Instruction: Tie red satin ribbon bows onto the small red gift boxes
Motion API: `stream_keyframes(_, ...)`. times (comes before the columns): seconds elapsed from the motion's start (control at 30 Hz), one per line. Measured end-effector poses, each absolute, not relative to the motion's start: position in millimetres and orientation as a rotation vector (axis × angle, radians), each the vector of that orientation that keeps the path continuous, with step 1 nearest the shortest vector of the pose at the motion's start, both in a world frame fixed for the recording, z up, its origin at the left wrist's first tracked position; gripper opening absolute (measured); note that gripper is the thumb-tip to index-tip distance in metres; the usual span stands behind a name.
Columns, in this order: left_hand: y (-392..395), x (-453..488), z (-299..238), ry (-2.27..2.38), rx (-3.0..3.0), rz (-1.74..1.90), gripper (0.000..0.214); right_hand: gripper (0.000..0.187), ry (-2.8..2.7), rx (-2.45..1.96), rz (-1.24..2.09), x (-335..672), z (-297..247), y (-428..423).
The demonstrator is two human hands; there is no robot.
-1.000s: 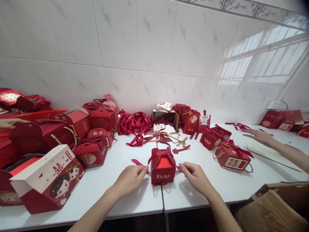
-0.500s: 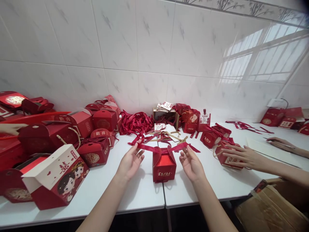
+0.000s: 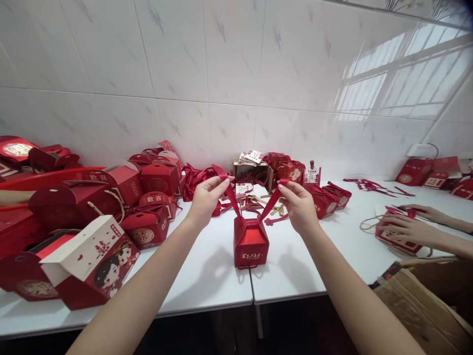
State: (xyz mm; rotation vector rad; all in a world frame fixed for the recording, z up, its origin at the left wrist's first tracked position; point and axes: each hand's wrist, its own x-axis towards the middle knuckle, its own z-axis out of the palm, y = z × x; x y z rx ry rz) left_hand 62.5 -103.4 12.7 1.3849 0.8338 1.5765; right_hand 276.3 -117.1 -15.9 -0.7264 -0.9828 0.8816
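A small red gift box point(image 3: 251, 246) with gold lettering stands upright on the white table, across the seam between two tabletops. A dark red ribbon point(image 3: 272, 201) runs through the top of the box, and its two ends rise in a V. My left hand point(image 3: 210, 197) pinches one end up and to the left of the box. The other end is pinched by my right hand point(image 3: 298, 203), up and to the right. Both hands are raised above the box and do not touch it.
Many red gift boxes point(image 3: 144, 227) crowd the left side. Behind lie a ribbon heap point(image 3: 195, 180), cards point(image 3: 254, 156) and more boxes point(image 3: 291, 170). At right, another person's hands point(image 3: 410, 229) work at a red box point(image 3: 399, 241), beside a cardboard carton point(image 3: 414, 305).
My hands have lifted the ribbon ends from low and spread to a raised V. At right, the other person has drawn a red box over to their own side, away from mine.
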Motion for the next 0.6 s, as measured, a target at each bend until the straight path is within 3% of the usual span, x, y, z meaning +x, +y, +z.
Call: stream_keyframes(0.6,-101.2,84.1,34.0,0.586,1.390,1.480,0.025,0.020,-1.130,-0.538,0.873,258.7,27.3,-109.5)
